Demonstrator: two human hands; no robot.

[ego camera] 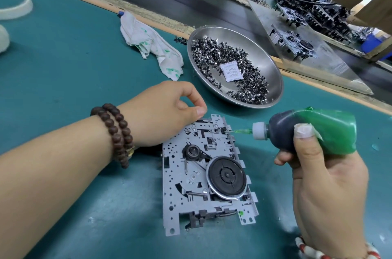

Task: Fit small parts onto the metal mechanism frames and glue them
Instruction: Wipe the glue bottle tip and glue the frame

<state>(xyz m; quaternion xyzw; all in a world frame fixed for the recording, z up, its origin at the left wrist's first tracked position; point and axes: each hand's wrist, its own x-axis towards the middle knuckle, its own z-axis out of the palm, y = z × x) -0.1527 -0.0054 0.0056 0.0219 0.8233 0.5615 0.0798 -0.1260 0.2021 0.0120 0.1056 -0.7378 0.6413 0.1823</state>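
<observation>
A grey metal mechanism frame (191, 186) with a black flywheel lies flat on the green mat in front of me. My left hand (165, 114) rests at the frame's far left corner, thumb on its edge and fingers curled; whether it pinches a part I cannot tell. My right hand (324, 184) grips a green glue bottle (314, 131) lying sideways. The bottle's thin green nozzle touches the frame's upper right edge beside a small fitted part. A green glue dot shows at the frame's lower right corner.
A steel bowl (267, 55) holding several small dark metal parts and a white desiccant packet stands beyond the frame. A glue-stained white cloth (148, 44) lies to the bowl's left. A conveyor belt and a clear sheet with several finished mechanisms (297, 44) run along the back.
</observation>
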